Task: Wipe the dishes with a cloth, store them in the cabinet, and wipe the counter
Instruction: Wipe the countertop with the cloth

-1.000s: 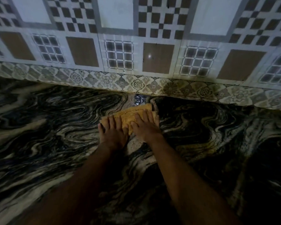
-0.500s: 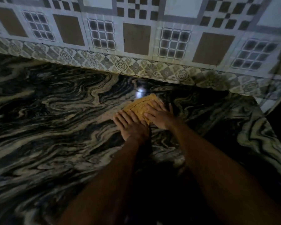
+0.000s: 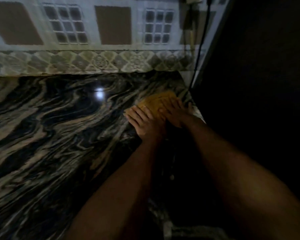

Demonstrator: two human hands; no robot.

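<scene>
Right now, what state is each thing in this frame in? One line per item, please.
Cloth: yellow, spread flat on the counter near its right end, pinned under both hands.
Left hand: fingers straight, pressing the cloth's near-left part.
Right hand: fingers straight, pressing the cloth's right part.
Counter: dark swirled stone, glossy, reflecting a light spot.
Cable: hangs down the tiled wall at the counter's right end.

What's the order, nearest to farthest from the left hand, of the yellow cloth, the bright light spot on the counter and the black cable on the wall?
1. Yellow cloth: under the left hand.
2. Light spot: on the counter, to its left.
3. Black cable: up the wall, far right.
</scene>
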